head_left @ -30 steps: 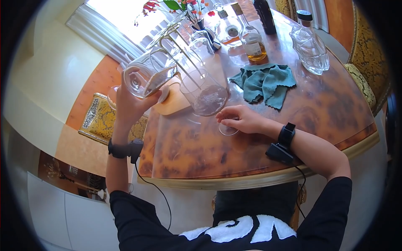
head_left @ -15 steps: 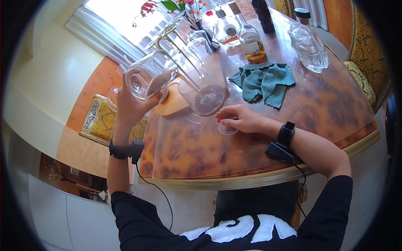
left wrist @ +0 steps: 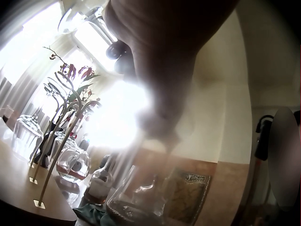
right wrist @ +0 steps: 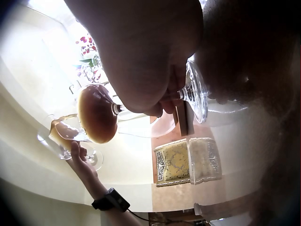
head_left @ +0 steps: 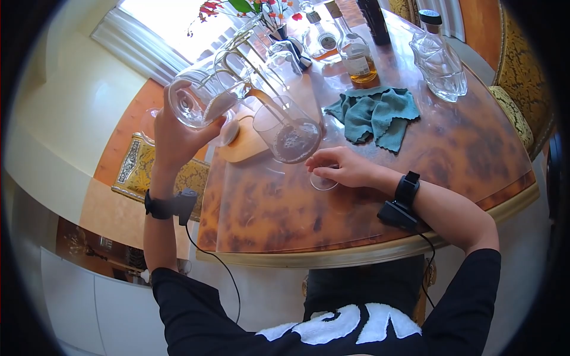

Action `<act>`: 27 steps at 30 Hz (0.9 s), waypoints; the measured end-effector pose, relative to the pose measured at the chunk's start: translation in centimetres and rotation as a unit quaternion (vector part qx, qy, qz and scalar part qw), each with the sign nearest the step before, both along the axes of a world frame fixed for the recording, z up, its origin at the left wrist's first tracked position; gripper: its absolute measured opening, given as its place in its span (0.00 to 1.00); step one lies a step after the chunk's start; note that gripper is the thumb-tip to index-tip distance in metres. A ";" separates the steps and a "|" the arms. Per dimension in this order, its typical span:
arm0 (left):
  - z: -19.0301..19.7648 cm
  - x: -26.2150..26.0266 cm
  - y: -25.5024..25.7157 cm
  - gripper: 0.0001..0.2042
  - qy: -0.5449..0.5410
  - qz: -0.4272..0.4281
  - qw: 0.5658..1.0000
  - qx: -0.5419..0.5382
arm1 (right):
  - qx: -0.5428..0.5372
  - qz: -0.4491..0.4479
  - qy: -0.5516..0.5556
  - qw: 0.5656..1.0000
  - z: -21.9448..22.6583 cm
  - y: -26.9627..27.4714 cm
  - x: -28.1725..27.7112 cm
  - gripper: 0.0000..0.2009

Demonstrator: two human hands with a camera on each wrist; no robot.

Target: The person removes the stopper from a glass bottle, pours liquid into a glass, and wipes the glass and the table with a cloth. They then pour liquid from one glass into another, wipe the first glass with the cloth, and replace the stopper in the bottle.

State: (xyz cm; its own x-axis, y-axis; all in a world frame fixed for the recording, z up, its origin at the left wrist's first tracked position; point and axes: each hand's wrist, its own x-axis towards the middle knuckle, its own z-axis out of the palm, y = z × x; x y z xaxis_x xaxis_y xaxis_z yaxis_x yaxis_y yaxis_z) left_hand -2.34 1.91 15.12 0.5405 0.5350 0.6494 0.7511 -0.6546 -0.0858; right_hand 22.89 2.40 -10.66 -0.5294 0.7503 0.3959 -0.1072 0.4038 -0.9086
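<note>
My left hand [head_left: 178, 133] grips a tilted clear glass [head_left: 189, 104], its mouth toward the wine glass [head_left: 278, 133]. Brown liquid [head_left: 221, 105] has run to the tilted glass's lip, above the wine glass. My right hand [head_left: 341, 166] pinches the stem of the wine glass near its foot [head_left: 324, 180], low over the table. In the right wrist view, brown liquid lies in the wine glass's bowl [right wrist: 96, 115], while my left hand [right wrist: 82, 162] holds up the other glass [right wrist: 66, 132]. Glare and my forearm hide much of the left wrist view.
A glass rack with a wooden base [head_left: 240, 149] and metal rods [left wrist: 59, 160] stands behind the glasses. Right of it lies a crumpled green cloth [head_left: 377, 121]. Beyond are an amber-filled bottle [head_left: 358, 59], a dark bottle [head_left: 374, 24] and a clear decanter [head_left: 438, 65].
My left hand has shifted a little to the left with the tilted glass. The liquid in it now shows closer to the lip. My right hand and the wine glass stay almost in place.
</note>
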 end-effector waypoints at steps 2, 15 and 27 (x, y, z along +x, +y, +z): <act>-0.1 0.0 -0.1 0.36 0.004 0.007 1.000 0.000 | -0.002 -0.001 -0.004 1.000 0.1 -0.1 0.1 0.13; -0.7 -0.5 -0.1 0.37 0.040 0.043 0.998 0.026 | -0.009 -0.001 -0.010 1.000 0.3 -0.2 0.1 0.13; 0.3 -0.3 -0.5 0.37 0.060 0.028 0.996 0.060 | -0.005 -0.004 -0.011 1.000 0.1 -0.1 0.1 0.13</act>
State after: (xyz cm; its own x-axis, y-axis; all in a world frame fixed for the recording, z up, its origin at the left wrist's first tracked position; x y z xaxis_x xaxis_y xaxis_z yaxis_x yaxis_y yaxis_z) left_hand -2.67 1.44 15.38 0.5895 0.4889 0.6430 0.7655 -0.5922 -0.2516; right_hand 22.97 2.27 -10.52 -0.5322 0.7579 0.3772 -0.0849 0.3955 -0.9145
